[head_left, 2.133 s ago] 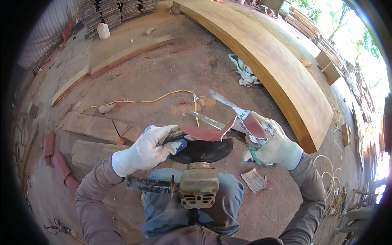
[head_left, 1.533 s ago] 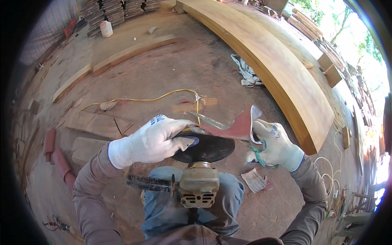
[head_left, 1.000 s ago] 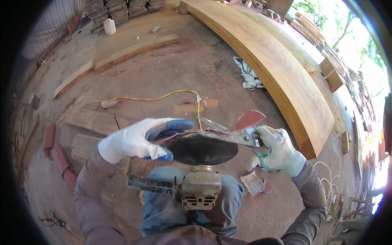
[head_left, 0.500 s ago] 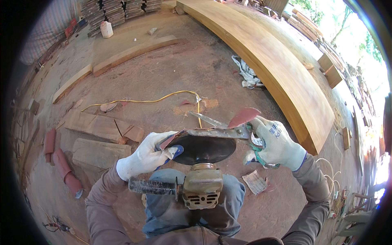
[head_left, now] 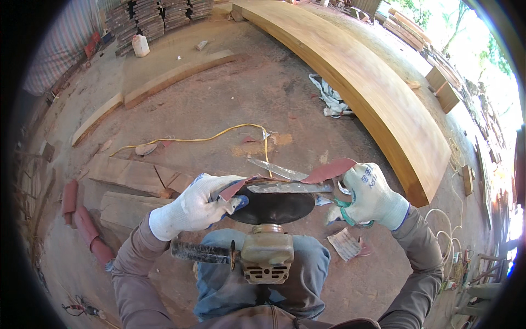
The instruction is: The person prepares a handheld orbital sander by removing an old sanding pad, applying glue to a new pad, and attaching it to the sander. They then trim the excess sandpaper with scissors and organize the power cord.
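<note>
A disc sander (head_left: 267, 253) rests across my lap, its round black pad (head_left: 271, 208) facing away from me. In a white glove, my left hand (head_left: 192, 205) pinches red sandpaper (head_left: 232, 190) at the pad's left edge. My right hand (head_left: 373, 196), gloved too, is closed around the green handles of a pair of scissors (head_left: 290, 188). Their blades are parted and point left, along the pad's far rim. A loose strip of red sandpaper (head_left: 331, 170) lies across the blades by my right fingers. Part of the sandpaper's edge is hidden behind the scissors.
A long thick wooden slab (head_left: 350, 71) stretches along the right. Short planks (head_left: 129, 175) and red sandpaper rolls (head_left: 87, 225) lie at the left. A yellow cord (head_left: 203, 135) crosses the floor ahead. Beside my right knee is a printed paper piece (head_left: 345, 244).
The scissor blades have opened wider, and the near blade now shows in front of the pad. The loose sandpaper strip extends further left. My left hand stays at the pad's edge.
</note>
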